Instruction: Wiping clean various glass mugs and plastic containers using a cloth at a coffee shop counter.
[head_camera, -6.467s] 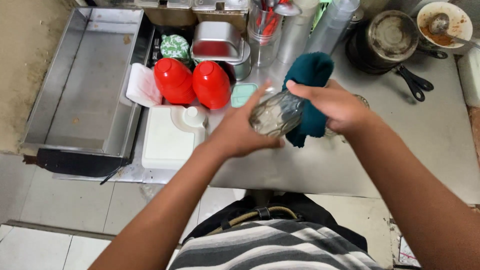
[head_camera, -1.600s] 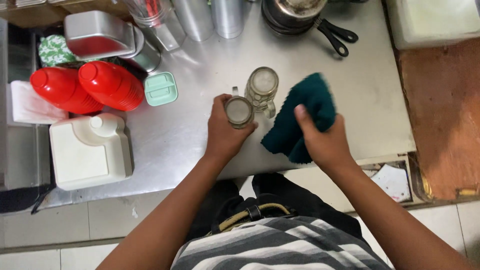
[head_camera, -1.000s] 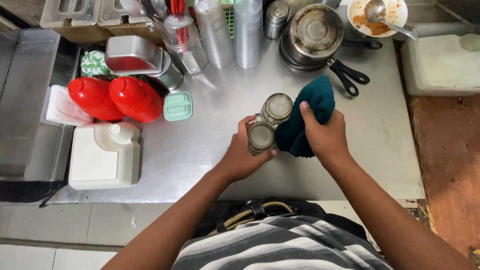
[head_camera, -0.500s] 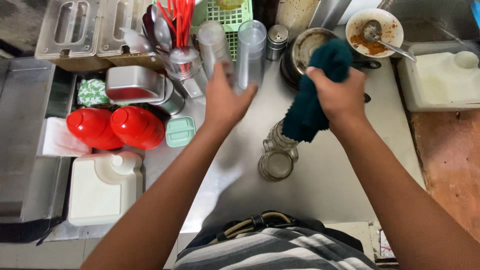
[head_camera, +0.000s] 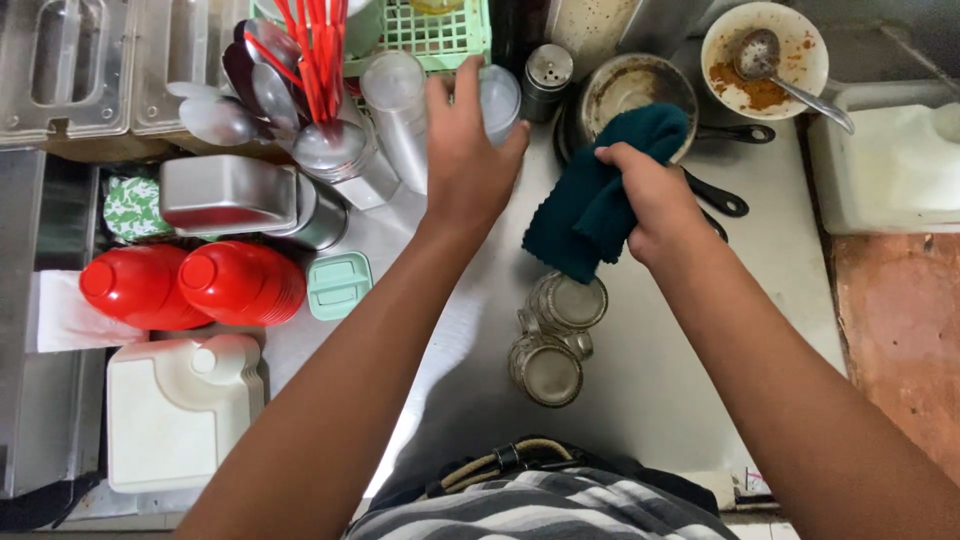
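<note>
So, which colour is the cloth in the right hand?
Dark teal cloth, gripped by the right hand; head view.

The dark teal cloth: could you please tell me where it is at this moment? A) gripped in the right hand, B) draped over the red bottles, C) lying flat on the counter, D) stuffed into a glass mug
A: the right hand is closed around the dark teal cloth, holding it above the counter.

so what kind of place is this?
Probably a food stall or small eatery prep counter: a steel counter crowded with red squeeze bottles, a holder of spoons and red straws, and a used pan.
</note>
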